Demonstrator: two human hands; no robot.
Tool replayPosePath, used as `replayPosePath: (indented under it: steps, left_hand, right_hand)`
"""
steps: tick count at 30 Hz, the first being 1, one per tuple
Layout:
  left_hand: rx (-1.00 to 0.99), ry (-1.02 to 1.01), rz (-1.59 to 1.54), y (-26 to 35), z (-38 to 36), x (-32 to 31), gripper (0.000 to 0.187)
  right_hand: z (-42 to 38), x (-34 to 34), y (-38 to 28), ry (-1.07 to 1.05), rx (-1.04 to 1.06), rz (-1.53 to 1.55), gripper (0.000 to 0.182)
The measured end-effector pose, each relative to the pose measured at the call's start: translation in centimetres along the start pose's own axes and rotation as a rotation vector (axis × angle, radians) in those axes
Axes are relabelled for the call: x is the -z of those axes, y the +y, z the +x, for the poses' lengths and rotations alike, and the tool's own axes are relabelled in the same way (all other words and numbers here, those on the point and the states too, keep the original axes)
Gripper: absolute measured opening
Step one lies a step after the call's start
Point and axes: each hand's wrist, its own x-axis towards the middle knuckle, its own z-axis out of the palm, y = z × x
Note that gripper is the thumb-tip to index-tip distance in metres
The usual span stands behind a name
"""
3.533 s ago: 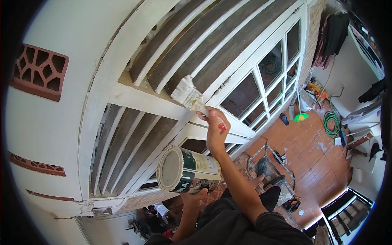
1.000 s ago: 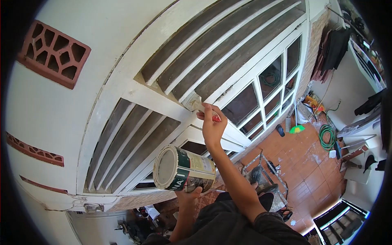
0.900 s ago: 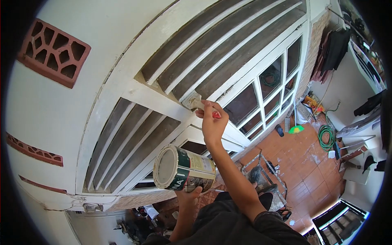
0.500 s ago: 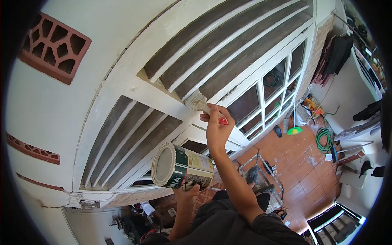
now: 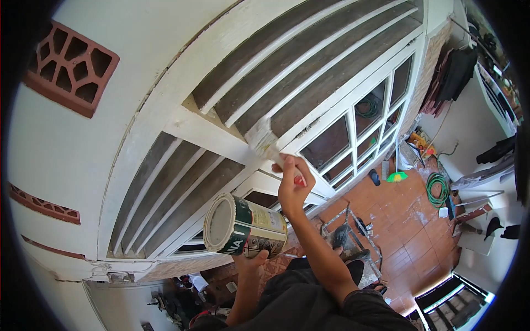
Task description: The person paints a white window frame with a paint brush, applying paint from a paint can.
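One paintbrush (image 5: 263, 139) against louvre edge (image 5: 251, 124)

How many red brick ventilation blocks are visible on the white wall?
2. One ventilation block sits high at the upper left of the wall; a second runs lower at the left edge. Others may lie outside the view.
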Motion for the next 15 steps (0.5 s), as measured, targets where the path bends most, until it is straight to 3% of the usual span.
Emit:
replayPosePath:
  steps: [2,6,11,15]
  left_hand:
    - [-0.008,0.011,-0.023,0.3,-0.1,-0.7,0.091]
    - [-0.008,-0.038,-0.026,0.2,-0.2,-0.6,0.093]
    - [-0.001,-0.009,-0.038,0.0,-0.7,-0.8,0.092]
    - [-0.016,-0.002,-0.050,0.6,-0.8,-1.2,0.091]
  right_hand:
    - [-0.2,0.0,-0.7,0.002,-0.119,0.102,0.027]
    - [2.5,1.2,0.3,0.003,0.040,-0.025,0.030]
    - [8.5,1.9,-0.7,0.219,0.282,-0.020,0.033]
    - [7.0,2.6,-2.4,0.266,0.218,0.017,0.035]
